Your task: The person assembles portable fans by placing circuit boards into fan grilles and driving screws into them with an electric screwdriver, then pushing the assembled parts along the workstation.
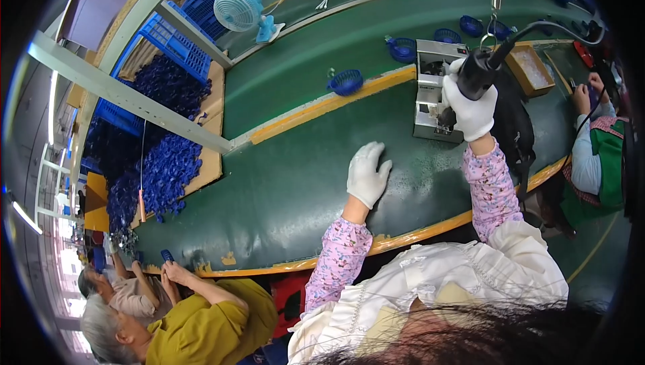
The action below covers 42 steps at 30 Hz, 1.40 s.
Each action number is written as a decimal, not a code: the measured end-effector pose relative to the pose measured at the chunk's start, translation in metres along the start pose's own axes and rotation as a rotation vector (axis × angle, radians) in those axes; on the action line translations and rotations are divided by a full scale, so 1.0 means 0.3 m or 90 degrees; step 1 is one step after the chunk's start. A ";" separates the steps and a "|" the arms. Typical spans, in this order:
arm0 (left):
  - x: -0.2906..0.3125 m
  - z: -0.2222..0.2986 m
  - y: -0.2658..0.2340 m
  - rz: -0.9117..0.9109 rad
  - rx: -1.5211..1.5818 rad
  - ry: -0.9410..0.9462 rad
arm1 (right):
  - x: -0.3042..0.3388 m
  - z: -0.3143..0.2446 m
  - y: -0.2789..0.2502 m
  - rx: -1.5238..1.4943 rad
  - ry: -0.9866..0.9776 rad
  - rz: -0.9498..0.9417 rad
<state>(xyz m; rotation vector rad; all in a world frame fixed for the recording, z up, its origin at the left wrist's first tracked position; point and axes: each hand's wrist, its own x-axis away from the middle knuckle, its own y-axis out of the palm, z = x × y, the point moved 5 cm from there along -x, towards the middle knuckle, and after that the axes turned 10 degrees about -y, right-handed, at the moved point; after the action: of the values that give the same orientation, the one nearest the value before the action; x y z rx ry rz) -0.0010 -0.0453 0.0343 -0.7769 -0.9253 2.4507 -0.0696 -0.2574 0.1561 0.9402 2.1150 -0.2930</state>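
Note:
My left hand (367, 174), in a white glove, rests with fingers stretched out on the dark green worktop (302, 193) and holds nothing. My right hand (473, 111), gloved too, is wrapped round a black electric screwdriver (476, 72) that hangs from a metal hook. Below and beside that hand stands a silver metal fixture box (430, 49) with openings; my fingers partly cover it. The tool's tip is hidden by my hand. A small blue basket-shaped part (346, 82) sits on the green conveyor belt (289, 89) beyond the worktop.
More blue basket parts (402, 50) lie farther right on the belt. A cardboard box (529, 69) stands right of the fixture. A heap of blue parts (164, 167) fills the left, near a turquoise fan (240, 12). Co-workers (201, 318) sit left and right.

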 end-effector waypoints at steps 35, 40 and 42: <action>0.018 0.040 -0.007 -0.011 0.005 0.072 | 0.221 -0.053 0.073 -0.204 0.262 -0.028; -0.003 -0.002 -0.045 0.052 -0.086 -0.059 | 0.217 -0.061 0.068 -0.176 0.248 -0.029; 0.003 -0.045 -0.066 0.087 -0.144 -0.140 | 0.219 -0.065 0.075 -0.175 0.249 -0.036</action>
<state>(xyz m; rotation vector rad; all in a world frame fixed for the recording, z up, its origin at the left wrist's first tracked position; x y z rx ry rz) 0.0102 -0.0247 0.0394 -0.6718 -1.2873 2.6205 -0.0920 -0.1976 0.1226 0.8237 2.4594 0.1677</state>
